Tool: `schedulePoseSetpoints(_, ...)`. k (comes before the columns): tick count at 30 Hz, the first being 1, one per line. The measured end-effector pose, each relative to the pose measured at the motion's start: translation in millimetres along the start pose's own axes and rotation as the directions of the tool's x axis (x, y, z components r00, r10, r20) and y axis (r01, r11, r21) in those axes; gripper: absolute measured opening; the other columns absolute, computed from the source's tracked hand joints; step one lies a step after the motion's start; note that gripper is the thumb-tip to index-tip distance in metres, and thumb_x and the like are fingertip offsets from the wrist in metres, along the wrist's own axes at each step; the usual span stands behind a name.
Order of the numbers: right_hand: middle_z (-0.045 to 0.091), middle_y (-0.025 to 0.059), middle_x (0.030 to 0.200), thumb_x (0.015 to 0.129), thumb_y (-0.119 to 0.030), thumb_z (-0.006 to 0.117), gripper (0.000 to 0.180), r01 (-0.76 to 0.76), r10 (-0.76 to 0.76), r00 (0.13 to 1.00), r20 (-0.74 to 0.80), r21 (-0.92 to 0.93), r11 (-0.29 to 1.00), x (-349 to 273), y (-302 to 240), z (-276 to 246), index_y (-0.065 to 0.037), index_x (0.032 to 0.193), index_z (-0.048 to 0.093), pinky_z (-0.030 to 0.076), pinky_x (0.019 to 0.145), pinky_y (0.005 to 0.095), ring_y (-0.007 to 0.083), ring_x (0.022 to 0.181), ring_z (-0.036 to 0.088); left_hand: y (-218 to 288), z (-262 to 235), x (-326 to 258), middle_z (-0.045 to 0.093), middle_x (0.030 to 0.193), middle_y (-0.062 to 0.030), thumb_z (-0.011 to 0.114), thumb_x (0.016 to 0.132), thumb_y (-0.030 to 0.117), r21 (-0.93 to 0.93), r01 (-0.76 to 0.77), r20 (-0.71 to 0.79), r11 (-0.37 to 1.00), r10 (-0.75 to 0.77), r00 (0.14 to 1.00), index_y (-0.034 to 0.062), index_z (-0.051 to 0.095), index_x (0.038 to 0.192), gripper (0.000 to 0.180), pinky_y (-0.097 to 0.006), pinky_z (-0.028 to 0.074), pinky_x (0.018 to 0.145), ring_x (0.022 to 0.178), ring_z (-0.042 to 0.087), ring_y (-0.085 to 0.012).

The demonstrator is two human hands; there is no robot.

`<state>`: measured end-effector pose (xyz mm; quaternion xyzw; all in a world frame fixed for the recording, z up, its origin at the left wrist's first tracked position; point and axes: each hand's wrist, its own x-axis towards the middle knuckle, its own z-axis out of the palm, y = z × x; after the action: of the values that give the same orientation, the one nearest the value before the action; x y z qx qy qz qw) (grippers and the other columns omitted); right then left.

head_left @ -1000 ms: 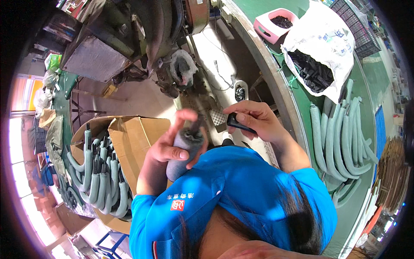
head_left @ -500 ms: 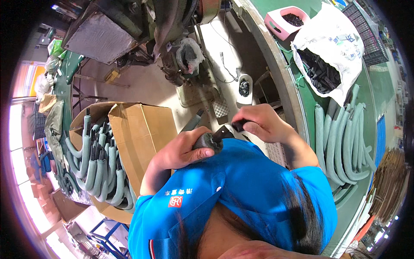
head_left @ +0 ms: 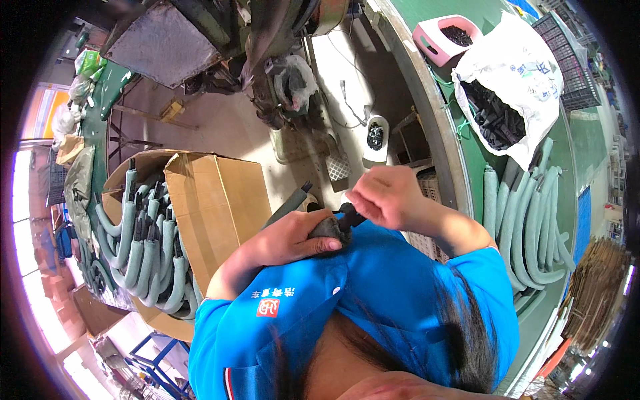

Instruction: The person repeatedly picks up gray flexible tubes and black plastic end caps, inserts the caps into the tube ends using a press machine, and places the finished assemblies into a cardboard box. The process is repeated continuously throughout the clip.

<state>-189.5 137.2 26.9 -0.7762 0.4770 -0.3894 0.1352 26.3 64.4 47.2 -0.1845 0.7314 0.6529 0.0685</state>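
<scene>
My left hand (head_left: 288, 238) is closed around the end of a grey-green padded tube (head_left: 331, 231), thumb along its side. Past those fingers, another stretch of grey-green tube with dark prongs at its tip (head_left: 293, 201) sticks out; whether it is the same tube I cannot tell. My right hand (head_left: 390, 198) has its fingers curled round a small black part (head_left: 349, 217), which meets the tube end in front of my chest. How far the part goes into the tube is hidden.
On my left, a cardboard box (head_left: 217, 197) holds several padded tubes with black ends. The green table (head_left: 472, 143) on my right carries curved tubes (head_left: 527, 220), a white sack (head_left: 510, 63) of black parts and a pink bin (head_left: 433, 41). A machine (head_left: 267, 60) stands ahead.
My right hand has brought the black part down and left, from apart to against the tube end. My left hand keeps its hold on the tube.
</scene>
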Motion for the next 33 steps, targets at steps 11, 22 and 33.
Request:
schedulePoseSetpoints(11,0.059,0.0133,0.069,0.091,-0.01,0.053,0.012,-0.26,0.267,0.964,-0.01,0.188,0.947,4,5,26,-0.008,0.103,0.053,0.045,0.05,0.0379,0.0311,0.061,0.061,-33,-12,-20,0.064,0.094,-0.0183,0.074,0.073,0.041,0.087,0.115,-0.207,0.99,-0.095,0.974,0.0084,0.053,0.113,0.056,-0.039,0.048,0.077,0.089,0.062,-0.0336)
schedulePoseSetpoints(22,0.041,-0.0011,0.047,0.093,-0.043,0.05,0.053,-0.645,0.631,0.763,0.141,0.249,0.723,39,96,79,-0.001,0.061,0.052,0.032,0.046,0.0282,0.0087,0.047,0.038,-111,-22,-37,0.062,0.075,-0.0098,0.075,0.059,0.014,0.64,0.407,-0.74,0.652,0.381,0.553,0.0088,0.06,0.089,0.034,-0.039,0.051,0.062,0.071,0.062,-0.0309)
schedulePoseSetpoints(33,0.057,0.0202,0.083,0.092,-0.038,0.045,0.04,-0.281,0.264,0.956,-0.13,-0.145,0.948,186,191,155,0.0,0.088,0.058,0.042,0.064,0.0436,0.035,0.075,0.056,-140,-151,-30,0.062,0.081,-0.0098,0.069,0.061,0.012,0.515,0.357,-0.842,0.779,0.381,0.382,0.0119,0.059,0.09,0.03,-0.038,0.049,0.067,0.077,0.062,-0.0302)
